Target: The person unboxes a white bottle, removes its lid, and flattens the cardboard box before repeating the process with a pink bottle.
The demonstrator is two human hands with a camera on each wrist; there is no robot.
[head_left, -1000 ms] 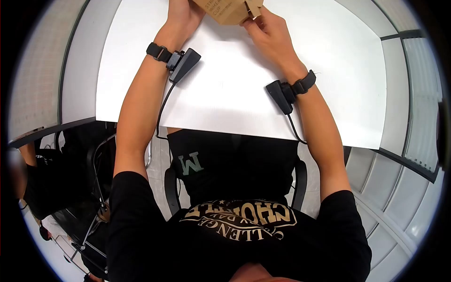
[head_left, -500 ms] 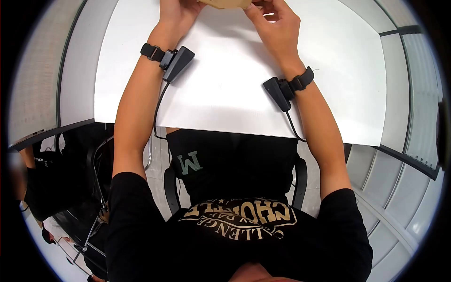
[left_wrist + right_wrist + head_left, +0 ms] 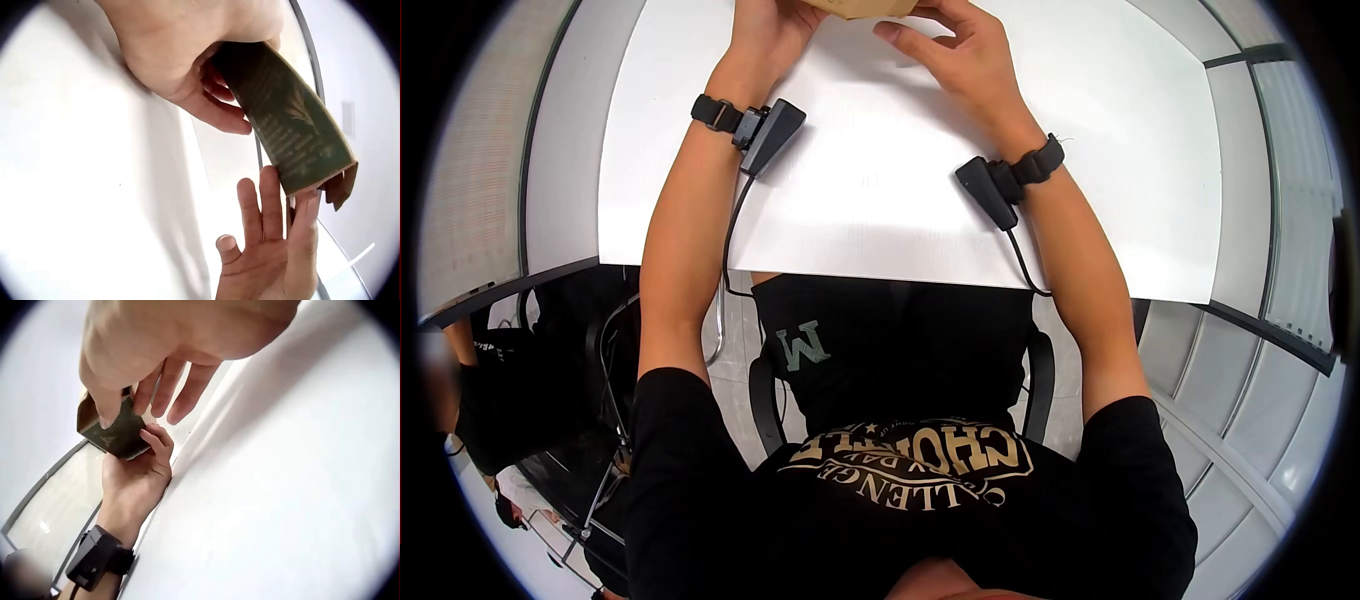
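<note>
Brown cardboard sleeve [image 3: 287,131], printed on one face, is held in the air over the desk's [image 3: 900,200] far edge; the left hand [image 3: 187,50] grasps one end with curled fingers, while the right hand [image 3: 269,250], fingers straight and loose, only touches the open end

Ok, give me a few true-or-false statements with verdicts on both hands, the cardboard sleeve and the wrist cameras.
1. The left hand grips the brown cardboard sleeve. True.
2. The sleeve lies flat on the white table. False: it is held up off the table.
3. The right hand has straight fingers at the sleeve's far end. True.
4. Only the right wrist wears a camera. False: the left wrist camera and the right wrist camera are both strapped on.
</note>
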